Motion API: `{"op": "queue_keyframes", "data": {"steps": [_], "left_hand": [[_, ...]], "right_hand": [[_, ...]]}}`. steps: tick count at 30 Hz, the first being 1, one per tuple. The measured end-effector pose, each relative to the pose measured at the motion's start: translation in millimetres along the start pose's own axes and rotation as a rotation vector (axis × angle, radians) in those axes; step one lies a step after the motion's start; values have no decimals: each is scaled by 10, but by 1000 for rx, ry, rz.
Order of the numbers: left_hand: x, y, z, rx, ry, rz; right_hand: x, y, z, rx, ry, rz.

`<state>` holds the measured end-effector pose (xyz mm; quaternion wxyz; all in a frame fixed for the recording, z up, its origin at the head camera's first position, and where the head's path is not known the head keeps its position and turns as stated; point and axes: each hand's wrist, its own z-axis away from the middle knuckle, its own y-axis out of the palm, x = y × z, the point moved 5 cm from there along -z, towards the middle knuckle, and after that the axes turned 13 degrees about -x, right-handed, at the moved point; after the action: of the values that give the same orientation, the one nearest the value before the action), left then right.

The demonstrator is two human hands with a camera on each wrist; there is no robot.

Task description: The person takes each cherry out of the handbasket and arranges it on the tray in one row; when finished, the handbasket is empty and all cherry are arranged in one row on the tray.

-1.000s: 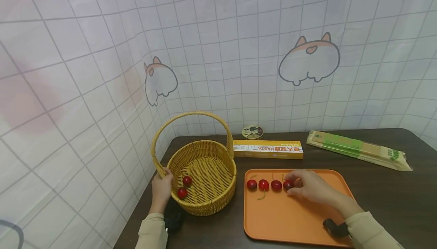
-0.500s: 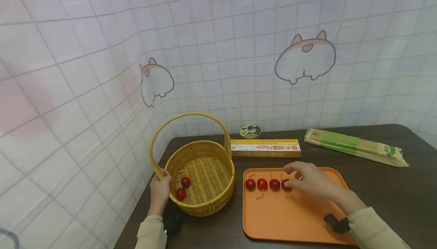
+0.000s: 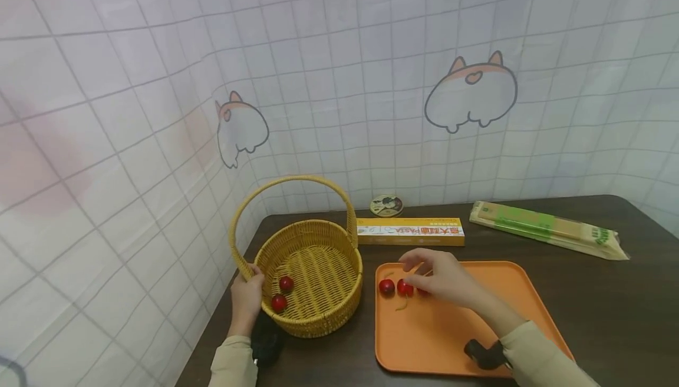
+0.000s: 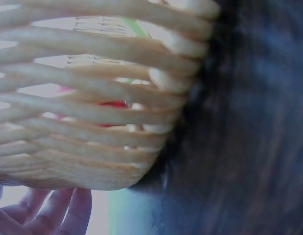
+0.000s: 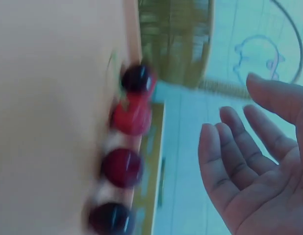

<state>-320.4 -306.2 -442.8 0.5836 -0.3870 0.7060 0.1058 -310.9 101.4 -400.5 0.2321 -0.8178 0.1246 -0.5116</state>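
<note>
My left hand point(image 3: 247, 298) grips the yellow wicker basket point(image 3: 318, 323) at its left rim, by the foot of the arched handle. Inside the basket lie two red cherries, an upper cherry point(image 3: 286, 283) and a lower cherry point(image 3: 279, 303). In the left wrist view, fingers point(image 4: 75, 210) show under the woven wall. My right hand point(image 3: 442, 278) hovers over the row of cherries on the orange tray point(image 3: 440, 340), covering part of it. The right wrist view shows that hand empty, fingers loosely bent, beside several cherries, among them a dark red cherry point(image 5: 123, 168).
Behind the tray lies a yellow pasta box point(image 3: 411, 232), with a round tin point(image 3: 386, 205) standing behind it. A long green-and-cream noodle packet point(image 3: 546, 229) lies at the back right of the dark table point(image 3: 599, 298). A patterned cloth hangs behind and on the left.
My right hand has let go of the rightmost cherry in the row, lifted and moved left over the other cherries. My left hand stays on the basket.
</note>
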Motion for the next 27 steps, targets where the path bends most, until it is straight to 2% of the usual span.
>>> {"op": "queue_keyframes", "data": {"steps": [5,12,18,23,27], "left_hand": [[16,-19,-11,6,-7,12],[11,-12,-29,-11,-5,21],[8,18,-36,-10,-6,23],[12,-1,-14,-11,-24,20],[21,-3,1,-3,-25,25]], "right_hand": [[274,381,-158,24,-30,-75],[602,836,-390,-48,-87,-112],[698,1270,-515,34,-83,-115],[770,1585,-611,30,-78,-77],[816,1790,-675,63,-57,-23]]}}
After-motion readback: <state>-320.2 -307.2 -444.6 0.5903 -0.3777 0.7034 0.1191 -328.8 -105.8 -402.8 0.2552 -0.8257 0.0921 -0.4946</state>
